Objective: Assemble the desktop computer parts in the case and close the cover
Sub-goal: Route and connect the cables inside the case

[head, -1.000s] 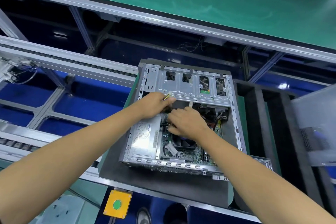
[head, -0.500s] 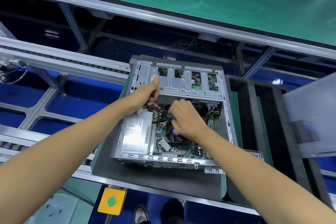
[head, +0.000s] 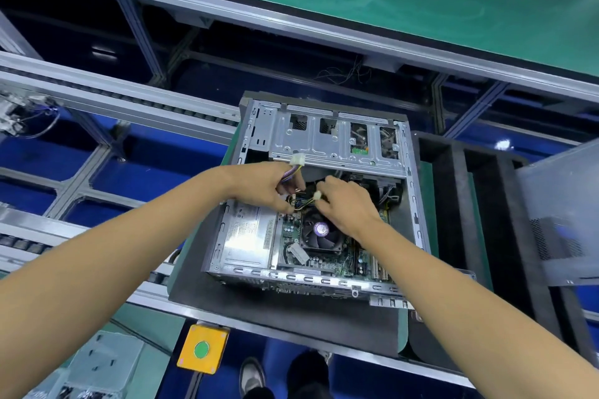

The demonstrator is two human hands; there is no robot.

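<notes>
Case, its cover off, lies open on a dark mat at the frame's centre. Left hand grips a wire bundle ending in a white connector at 12 o'clock of it. Right hand pinches a smaller white plug, seemingly above the cooler fan. A grey panel stands at 3 o'clock.

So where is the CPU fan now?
The CPU fan sits mid-frame inside the open case, right of the power supply, just below the right hand.
</notes>
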